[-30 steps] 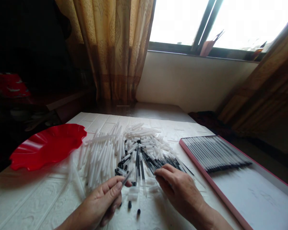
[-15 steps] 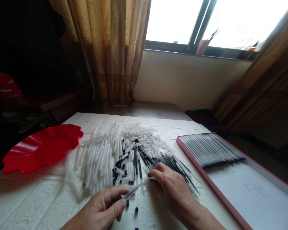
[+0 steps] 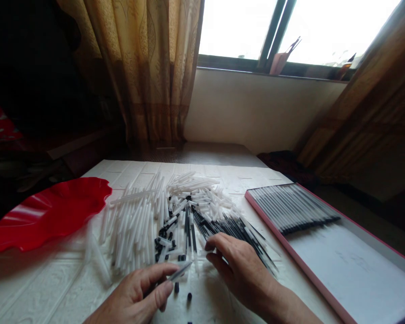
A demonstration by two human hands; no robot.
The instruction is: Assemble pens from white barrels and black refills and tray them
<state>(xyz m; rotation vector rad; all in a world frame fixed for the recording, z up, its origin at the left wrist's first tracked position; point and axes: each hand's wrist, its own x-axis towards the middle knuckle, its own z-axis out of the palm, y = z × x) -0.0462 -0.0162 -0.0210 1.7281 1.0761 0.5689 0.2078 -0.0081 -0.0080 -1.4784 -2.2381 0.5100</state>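
My left hand [image 3: 138,290], low in the middle, pinches a clear pen barrel with a pointed tip [image 3: 180,272] between thumb and forefinger; the tip points up and to the right. My right hand [image 3: 241,265] is beside a pile of black pen refills [image 3: 241,229], its thumb and forefinger drawn close together. Whatever lies between those fingertips is too blurred to make out. A few refills [image 3: 190,234] lie upright in view between the hands. Small black plugs [image 3: 189,296] and short clear caps with black parts [image 3: 164,243] are scattered close to my left hand.
Clear barrels [image 3: 135,229] are heaped left of centre, with short clear caps [image 3: 212,198] behind. A red wavy-edged dish [image 3: 50,211] stands at left. On the right, a pink-rimmed tray [image 3: 273,229] holds a row of assembled pens [image 3: 293,209]. Curtains and a window are behind.
The whole view has shifted slightly, so the things appear a little further left. Both hands keep nearly the same pose, and the left still holds the pen barrel.
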